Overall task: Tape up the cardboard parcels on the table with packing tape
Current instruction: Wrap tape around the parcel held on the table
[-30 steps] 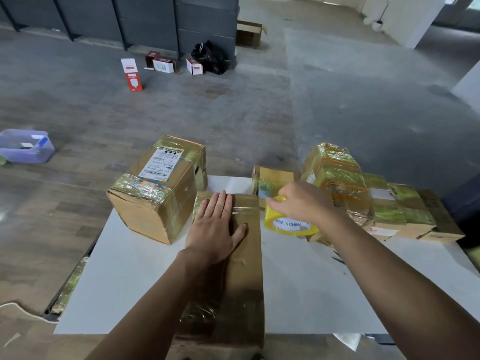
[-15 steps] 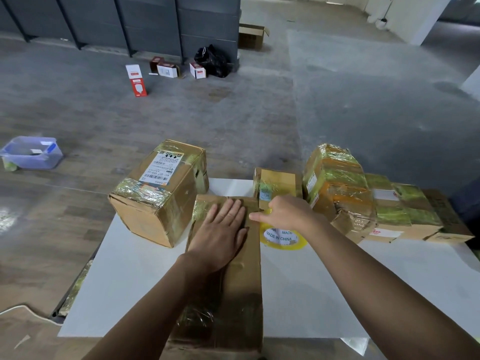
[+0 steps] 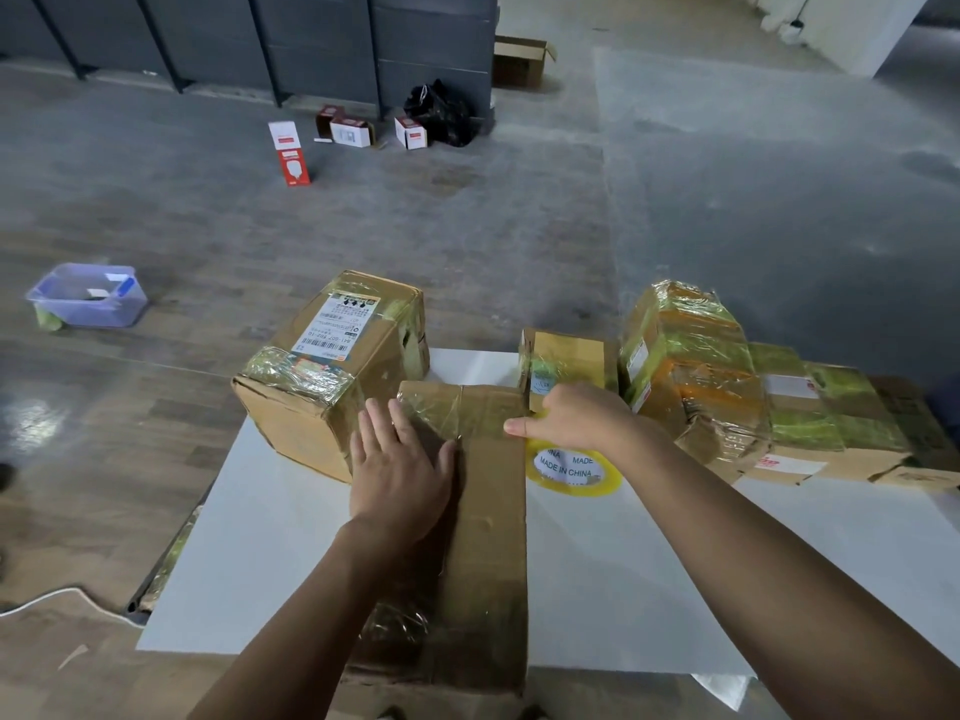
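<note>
A long cardboard parcel (image 3: pixel 488 537) lies lengthwise on the white table (image 3: pixel 623 589), with clear tape across its far end. My left hand (image 3: pixel 397 470) presses flat on the parcel's left top edge, fingers straight. My right hand (image 3: pixel 576 420) grips the yellow packing tape roll (image 3: pixel 574 470) at the parcel's right side, down by the table, its thumb touching the parcel's top right edge. The roll's core reads MADE IN CHINA.
A taped box with a shipping label (image 3: pixel 332 371) stands at the table's far left. A small box (image 3: pixel 566 366) and a pile of taped parcels (image 3: pixel 727 387) fill the far right. On the floor are a blue bin (image 3: pixel 85 296) and small cartons (image 3: pixel 348 132).
My right hand has carried the tape roll down the parcel's right side to the table. My left hand has slid left across the parcel's top, smoothing the tape.
</note>
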### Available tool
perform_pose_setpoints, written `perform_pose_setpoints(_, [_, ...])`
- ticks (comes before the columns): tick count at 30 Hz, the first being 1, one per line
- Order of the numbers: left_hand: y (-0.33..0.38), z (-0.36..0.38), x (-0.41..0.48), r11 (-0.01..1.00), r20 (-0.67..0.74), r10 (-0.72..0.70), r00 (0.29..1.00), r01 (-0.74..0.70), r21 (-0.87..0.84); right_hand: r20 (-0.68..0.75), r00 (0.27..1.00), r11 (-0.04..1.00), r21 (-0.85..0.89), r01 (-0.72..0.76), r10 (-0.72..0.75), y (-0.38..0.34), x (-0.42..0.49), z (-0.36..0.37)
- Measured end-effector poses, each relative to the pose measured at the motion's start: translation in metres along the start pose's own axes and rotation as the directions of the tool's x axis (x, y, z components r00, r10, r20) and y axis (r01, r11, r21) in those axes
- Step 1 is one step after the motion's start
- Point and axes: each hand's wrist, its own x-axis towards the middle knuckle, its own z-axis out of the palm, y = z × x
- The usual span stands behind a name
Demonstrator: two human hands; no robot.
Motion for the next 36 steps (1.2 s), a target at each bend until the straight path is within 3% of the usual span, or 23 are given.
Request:
perform_pose_setpoints(7, [0.038,0.003,-0.007,0.976,0.020,0.189,0.982,-0.190,0.109,-0.020,1.000,1.000,-0.021,0.000,-0.001,0.000,-0.001,-0.001])
perform_pose_setpoints(13, [0.091,0.006,-0.013,0.980,0.130,0.111,0.985,-0.130,0.154,-0.065,0.998,1.000,0.014,0.015,-0.014,0.000,-0.003,0.001])
perform_pose_setpoints(17, [0.099,0.003,-0.016,0.988,0.118,0.048,0.992,-0.064,0.138,-0.111,0.993,0.995,0.094,0.046,-0.035,0.005,-0.009,0.008])
perform_pose_setpoints(25, [0.067,-0.008,-0.010,0.984,0.115,0.080,0.990,-0.060,-0.165,-0.299,0.953,0.925,0.350,0.149,-0.040,0.009,-0.020,0.005])
perform_pose_setpoints(28, [0.053,-0.014,-0.009,0.945,0.102,0.124,0.987,-0.086,-0.317,-0.361,0.930,0.906,0.370,0.206,-0.064,0.002,-0.019,-0.002])
perform_pose_setpoints(36, [0.022,-0.017,-0.016,0.800,0.082,0.100,0.992,-0.031,-0.600,-0.363,0.918,0.873,0.383,0.303,-0.160,-0.024,-0.024,-0.031])
